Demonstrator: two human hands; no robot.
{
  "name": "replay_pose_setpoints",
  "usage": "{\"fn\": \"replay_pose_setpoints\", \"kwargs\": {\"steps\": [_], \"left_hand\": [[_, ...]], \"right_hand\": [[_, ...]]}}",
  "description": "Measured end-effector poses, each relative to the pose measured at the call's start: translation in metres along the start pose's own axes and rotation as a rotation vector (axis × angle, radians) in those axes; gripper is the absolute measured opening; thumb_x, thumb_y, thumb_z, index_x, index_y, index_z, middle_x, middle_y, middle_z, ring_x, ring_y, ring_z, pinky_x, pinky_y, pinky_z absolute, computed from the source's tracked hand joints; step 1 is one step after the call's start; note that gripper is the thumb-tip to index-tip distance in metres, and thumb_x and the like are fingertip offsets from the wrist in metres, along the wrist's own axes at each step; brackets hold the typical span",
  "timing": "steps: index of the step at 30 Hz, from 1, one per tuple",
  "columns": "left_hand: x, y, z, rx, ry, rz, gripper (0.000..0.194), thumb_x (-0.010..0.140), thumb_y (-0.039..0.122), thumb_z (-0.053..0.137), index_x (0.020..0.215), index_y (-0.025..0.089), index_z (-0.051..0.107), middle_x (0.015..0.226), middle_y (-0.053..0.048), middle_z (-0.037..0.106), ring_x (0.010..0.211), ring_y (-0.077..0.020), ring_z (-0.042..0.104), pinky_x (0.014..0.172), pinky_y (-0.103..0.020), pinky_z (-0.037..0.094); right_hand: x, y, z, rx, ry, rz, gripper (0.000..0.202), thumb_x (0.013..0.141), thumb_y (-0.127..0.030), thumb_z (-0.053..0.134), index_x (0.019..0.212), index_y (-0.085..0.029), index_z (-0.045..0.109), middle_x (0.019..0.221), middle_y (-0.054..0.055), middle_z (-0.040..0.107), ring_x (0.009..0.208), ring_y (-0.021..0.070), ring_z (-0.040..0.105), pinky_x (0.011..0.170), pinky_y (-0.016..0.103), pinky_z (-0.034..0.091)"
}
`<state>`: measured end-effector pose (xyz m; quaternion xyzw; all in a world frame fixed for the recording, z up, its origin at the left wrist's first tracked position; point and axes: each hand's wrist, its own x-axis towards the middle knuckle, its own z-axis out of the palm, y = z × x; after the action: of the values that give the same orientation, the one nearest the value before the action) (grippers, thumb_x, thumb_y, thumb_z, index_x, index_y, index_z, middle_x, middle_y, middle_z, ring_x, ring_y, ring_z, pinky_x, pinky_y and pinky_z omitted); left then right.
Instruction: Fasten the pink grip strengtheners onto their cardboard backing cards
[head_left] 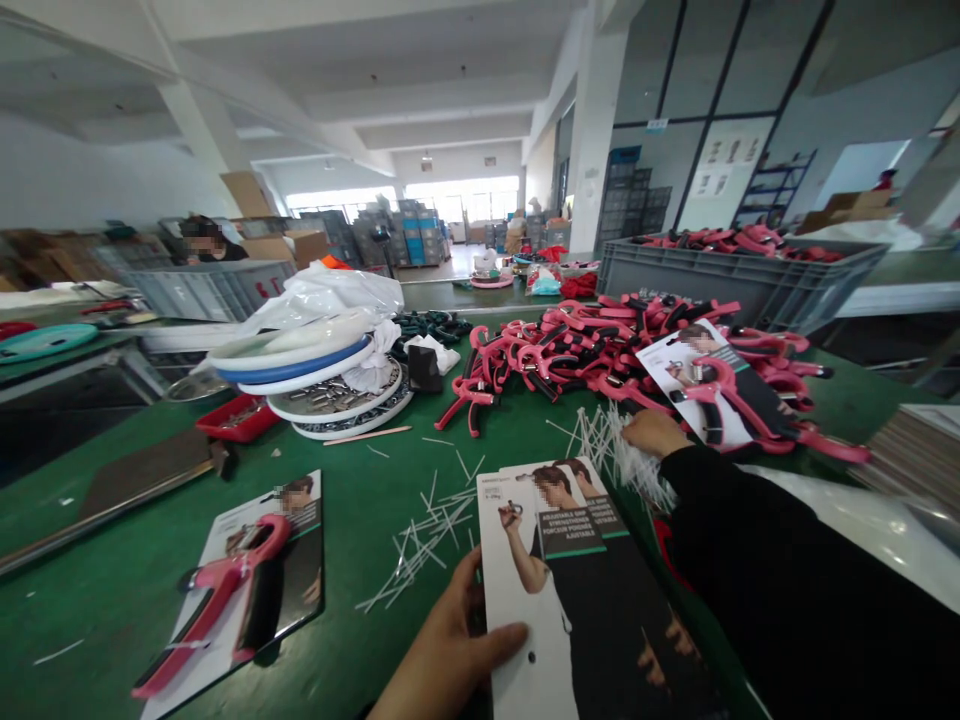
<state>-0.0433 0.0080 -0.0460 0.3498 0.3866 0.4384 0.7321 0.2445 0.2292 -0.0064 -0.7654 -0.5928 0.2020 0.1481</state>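
My left hand grips a printed cardboard backing card, its thumb lying on the front. Another such card shows behind it. At the edge of a heap of white cable ties, my right hand has its fingers curled and pressed together on the ties; how many it pinches is hidden. A pink and black hand grip strengthener lies tied to its card at the left. Beyond my right hand, another carded strengthener rests against a large pile of loose pink strengtheners.
Loose ties are scattered mid-table. Stacked round trays with metal parts, a red tray and a dark board stand left. A grey crate of strengtheners is behind the pile. A person is in the background.
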Motion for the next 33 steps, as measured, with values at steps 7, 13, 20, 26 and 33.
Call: {"fn": "replay_pose_setpoints", "kwargs": {"steps": [7, 13, 20, 26, 33], "left_hand": [[0.006, 0.003, 0.007, 0.0, 0.025, -0.031, 0.094, 0.063, 0.025, 0.078, 0.135, 0.016, 0.019, 0.115, -0.017, 0.06, 0.102, -0.0334, 0.059, 0.082, -0.042, 0.049], [0.0, -0.009, 0.004, 0.189, 0.133, 0.032, 0.099, 0.063, 0.035, 0.075, 0.138, 0.015, 0.015, 0.109, -0.017, 0.06, 0.089, -0.0288, 0.062, 0.073, -0.038, 0.05], [-0.016, 0.025, 0.048, 0.914, 0.402, 0.359, 0.028, 0.077, 0.043, 0.056, 0.09, 0.02, 0.067, 0.084, -0.005, 0.063, 0.07, -0.0176, 0.052, 0.065, -0.028, 0.041], [-0.003, 0.021, 0.061, 0.883, 0.155, 0.154, 0.029, 0.078, 0.04, 0.051, 0.074, 0.016, 0.067, 0.06, 0.0, 0.057, 0.052, -0.0116, 0.04, 0.052, -0.023, 0.031], [-0.008, 0.017, 0.055, 0.688, 0.09, 0.097, 0.024, 0.073, 0.038, 0.051, 0.065, 0.016, 0.05, 0.057, 0.002, 0.044, 0.054, -0.0107, 0.036, 0.05, -0.022, 0.028]], "right_hand": [[-0.031, 0.014, -0.014, 0.495, -0.071, 0.015, 0.023, 0.09, -0.031, 0.051, 0.105, -0.015, 0.056, 0.099, 0.004, 0.06, 0.076, 0.0134, 0.059, 0.064, 0.03, 0.051], [-0.094, 0.011, -0.015, 0.897, -0.31, -0.115, 0.027, 0.068, -0.036, 0.072, 0.072, -0.015, 0.055, 0.058, -0.004, 0.051, 0.042, 0.0028, 0.037, 0.033, 0.014, 0.021], [-0.183, -0.017, 0.01, 1.044, -0.607, -0.174, 0.033, 0.068, -0.041, 0.071, 0.079, -0.015, 0.054, 0.054, -0.004, 0.056, 0.037, -0.0001, 0.031, 0.034, 0.013, 0.015], [-0.217, -0.034, 0.023, 1.143, -0.636, -0.176, 0.031, 0.07, -0.041, 0.07, 0.075, -0.015, 0.052, 0.055, -0.004, 0.059, 0.037, 0.0008, 0.036, 0.035, 0.013, 0.02], [-0.211, -0.03, 0.028, 1.213, -0.571, -0.129, 0.033, 0.068, -0.042, 0.071, 0.075, -0.015, 0.053, 0.054, -0.004, 0.058, 0.039, 0.0014, 0.036, 0.035, 0.013, 0.02]]}}
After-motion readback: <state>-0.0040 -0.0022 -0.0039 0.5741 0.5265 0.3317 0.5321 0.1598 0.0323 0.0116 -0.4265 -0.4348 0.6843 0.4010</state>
